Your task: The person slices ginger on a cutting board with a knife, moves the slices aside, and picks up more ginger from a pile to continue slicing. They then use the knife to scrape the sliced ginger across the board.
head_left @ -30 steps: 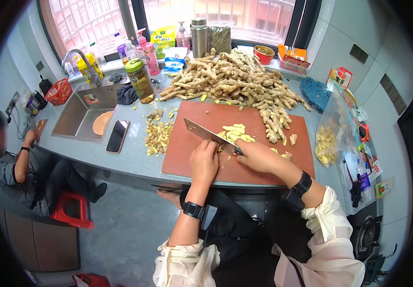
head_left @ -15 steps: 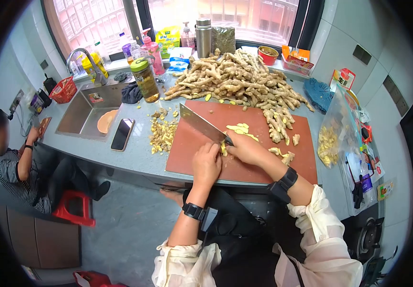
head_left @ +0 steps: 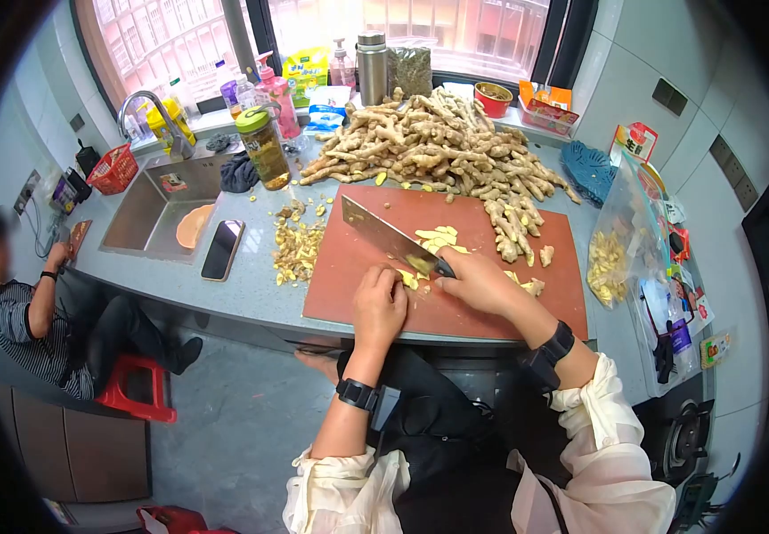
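My right hand (head_left: 476, 281) is closed round the handle of a cleaver (head_left: 386, 235), its broad blade slanting up to the left over the reddish-brown cutting board (head_left: 518, 313). A slice of ginger sticks to the lower blade. Curled on the board to the left is my left hand (head_left: 379, 305), its fingertips on a cut piece of ginger (head_left: 408, 279), partly hidden by them. Pale yellow ginger slices (head_left: 439, 238) lie just behind the blade. Small knobs of ginger (head_left: 532, 286) rest right of my right hand. Ginger peelings (head_left: 296, 251) are heaped off the board's left edge.
A large ginger pile (head_left: 438, 142) stands behind the board. Leftward are a phone (head_left: 223, 250), a green-lidded jar (head_left: 263, 151) and a sink (head_left: 135, 209). A plastic bag of ginger slices (head_left: 610, 258) stands right. A seated person (head_left: 28, 311) is at far left.
The cleaver and my right hand have shifted slightly right, away from my left fingertips. More of the cut ginger beside the left hand now shows.
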Available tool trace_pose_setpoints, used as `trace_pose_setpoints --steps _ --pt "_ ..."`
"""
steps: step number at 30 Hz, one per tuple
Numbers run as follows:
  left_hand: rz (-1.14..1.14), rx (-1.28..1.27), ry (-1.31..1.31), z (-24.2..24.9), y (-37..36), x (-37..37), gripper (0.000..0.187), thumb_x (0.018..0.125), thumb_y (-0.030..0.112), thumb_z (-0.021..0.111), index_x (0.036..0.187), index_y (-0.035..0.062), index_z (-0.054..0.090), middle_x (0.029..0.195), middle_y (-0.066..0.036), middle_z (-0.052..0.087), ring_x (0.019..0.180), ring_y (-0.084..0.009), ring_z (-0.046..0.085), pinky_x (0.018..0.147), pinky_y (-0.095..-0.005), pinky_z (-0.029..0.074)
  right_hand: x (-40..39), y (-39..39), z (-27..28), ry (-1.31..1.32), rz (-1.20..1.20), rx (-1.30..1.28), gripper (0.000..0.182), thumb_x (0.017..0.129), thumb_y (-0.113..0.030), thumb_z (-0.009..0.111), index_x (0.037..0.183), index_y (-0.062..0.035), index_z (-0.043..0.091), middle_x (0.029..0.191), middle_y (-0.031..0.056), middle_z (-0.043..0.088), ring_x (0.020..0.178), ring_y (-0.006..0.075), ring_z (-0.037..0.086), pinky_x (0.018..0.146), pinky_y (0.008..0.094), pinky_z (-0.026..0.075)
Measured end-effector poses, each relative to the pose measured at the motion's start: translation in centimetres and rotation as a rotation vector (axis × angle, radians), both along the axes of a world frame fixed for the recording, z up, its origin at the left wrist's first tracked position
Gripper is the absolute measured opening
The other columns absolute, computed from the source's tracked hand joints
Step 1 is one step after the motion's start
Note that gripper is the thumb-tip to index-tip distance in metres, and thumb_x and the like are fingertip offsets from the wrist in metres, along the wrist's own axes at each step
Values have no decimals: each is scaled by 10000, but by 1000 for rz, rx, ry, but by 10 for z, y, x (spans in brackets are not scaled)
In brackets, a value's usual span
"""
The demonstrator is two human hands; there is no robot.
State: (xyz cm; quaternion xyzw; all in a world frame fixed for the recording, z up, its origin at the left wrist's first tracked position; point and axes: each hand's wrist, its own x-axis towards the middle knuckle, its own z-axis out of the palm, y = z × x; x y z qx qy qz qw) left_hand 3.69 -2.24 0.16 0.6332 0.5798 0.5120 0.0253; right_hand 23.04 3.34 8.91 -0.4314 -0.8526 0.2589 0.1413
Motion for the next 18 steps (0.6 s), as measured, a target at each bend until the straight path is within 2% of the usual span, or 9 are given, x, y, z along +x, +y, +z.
trace_pose_setpoints --steps 10,18 --pt "20 -20 0 -1 0 2 114 850 68 731 923 11 664 987 -147 682 875 -369 684 773 -434 562 8 -13 8 -102 45 19 307 947 -240 679 1140 -34 559 976 264 700 959 475 669 828 560 518" --pt "35 -69 0 5 -2 2 125 842 70 738 918 9 659 969 -146 673 862 -372 676 766 -440 553 1 -16 18 -231 32 -23 323 952 -254 681 1155 -55 526 958 256 686 930 467 669 788 559 504"
